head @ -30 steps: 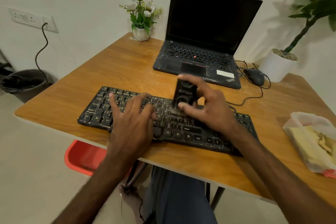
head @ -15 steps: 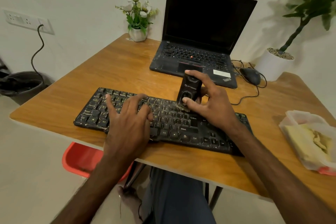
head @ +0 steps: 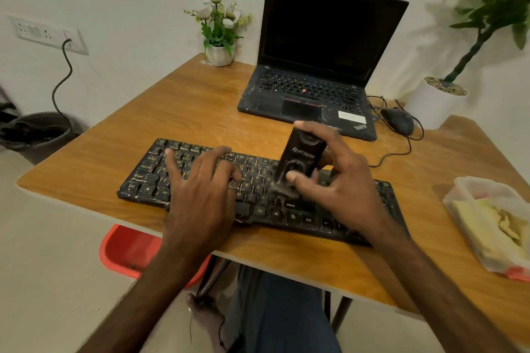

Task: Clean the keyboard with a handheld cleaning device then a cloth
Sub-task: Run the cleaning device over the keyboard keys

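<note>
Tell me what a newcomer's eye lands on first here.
The black handheld cleaning device stands out first, gripped by the right hand on the dusty black keyboard near the desk's front edge. The left hand rests flat on its left half. Behind, an open laptop with a dark screen stands by the wall.

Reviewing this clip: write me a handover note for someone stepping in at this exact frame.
Left hand: open, fingers spread flat on the left half of the keyboard.
Right hand: grips the black handheld cleaner, upright, lower end on the keys right of centre.
Done: device pass under way; keys look dusty.
Left: finish the device pass, then wipe with a cloth. What looks like yellow cloth lies in the clear tub at the table's right edge.
</note>
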